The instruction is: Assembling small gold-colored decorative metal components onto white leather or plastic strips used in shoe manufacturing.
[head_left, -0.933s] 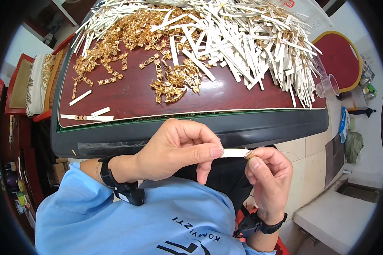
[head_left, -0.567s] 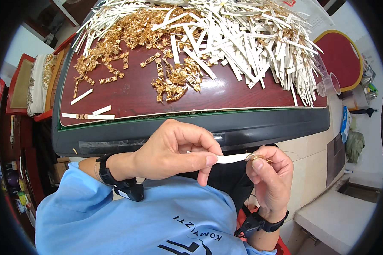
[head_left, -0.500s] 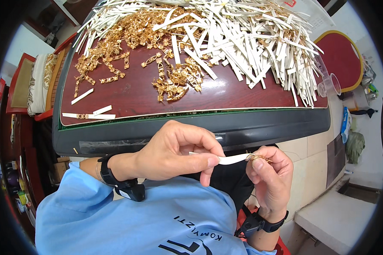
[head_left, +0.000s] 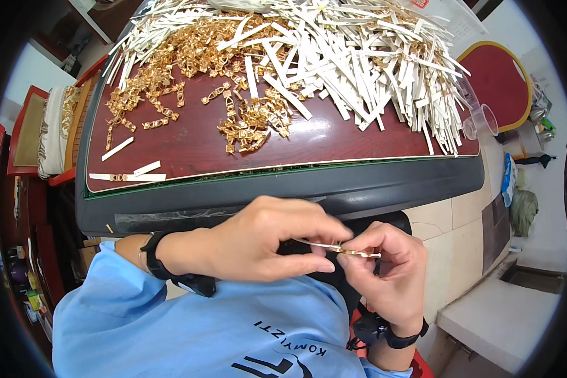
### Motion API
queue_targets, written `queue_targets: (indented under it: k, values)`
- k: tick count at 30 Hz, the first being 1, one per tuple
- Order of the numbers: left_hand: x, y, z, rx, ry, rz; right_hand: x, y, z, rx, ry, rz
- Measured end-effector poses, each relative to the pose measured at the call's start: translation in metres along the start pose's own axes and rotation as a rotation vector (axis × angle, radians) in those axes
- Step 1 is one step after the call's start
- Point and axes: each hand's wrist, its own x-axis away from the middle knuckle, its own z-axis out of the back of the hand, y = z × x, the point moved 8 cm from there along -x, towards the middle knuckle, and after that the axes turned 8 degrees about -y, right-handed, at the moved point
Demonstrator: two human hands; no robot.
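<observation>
In front of my body, my right hand (head_left: 394,264) pinches a gold metal buckle (head_left: 361,253) between thumb and fingers. A thin white strip (head_left: 321,244) runs left from the buckle, seen nearly edge-on. My left hand (head_left: 264,242) reaches over that strip from the left, with thumb and fingers apart. Its index fingertip is blurred and lies close to the strip where it meets the buckle; whether it touches, I cannot tell. My right fingers partly hide the buckle.
Ahead stands a dark red table (head_left: 176,135) with a black rim. Gold buckles (head_left: 201,50) lie heaped on it beside a big pile of white strips (head_left: 353,69). One strip with a buckle (head_left: 118,177) rests at the front left. A clear plastic cup (head_left: 479,123) leans at the right edge.
My left thumb and fingers have spread off the white strip, which has turned edge-on. My right hand, still pinching the buckle, has shifted slightly left and tilted it level.
</observation>
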Motion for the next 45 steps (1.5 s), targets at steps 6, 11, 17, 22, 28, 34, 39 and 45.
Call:
queue_targets:
  k: [6,11,17,22,28,34,39,45]
  values:
    - [0.0,0.004,-0.002,-0.072,0.113,-0.117,-0.001,0.003,-0.004,-0.345,0.038,0.033]
    - [0.008,0.005,-0.007,-0.074,0.232,-0.223,0.002,0.03,-0.012,-0.775,-0.063,0.027]
    - [0.004,0.01,-0.012,-0.158,0.207,-0.288,0.0,0.025,-0.008,-0.697,-0.051,0.189]
    - [0.004,0.013,-0.003,-0.069,0.318,-0.244,0.0,0.015,-0.003,-0.641,-0.103,0.249]
    - [-0.004,0.021,0.0,-0.284,0.266,-0.321,0.003,0.021,-0.015,-0.654,-0.211,0.082]
    - [-0.016,0.031,0.006,-0.598,0.214,-0.341,0.002,0.034,-0.014,-0.818,-0.129,-0.011]
    - [-0.038,0.01,0.054,-1.068,0.279,-0.114,-0.001,0.037,-0.005,-0.777,-0.071,0.042]
    - [-0.036,-0.022,0.083,-1.298,0.24,0.078,0.0,0.039,-0.006,-0.742,-0.077,0.001]
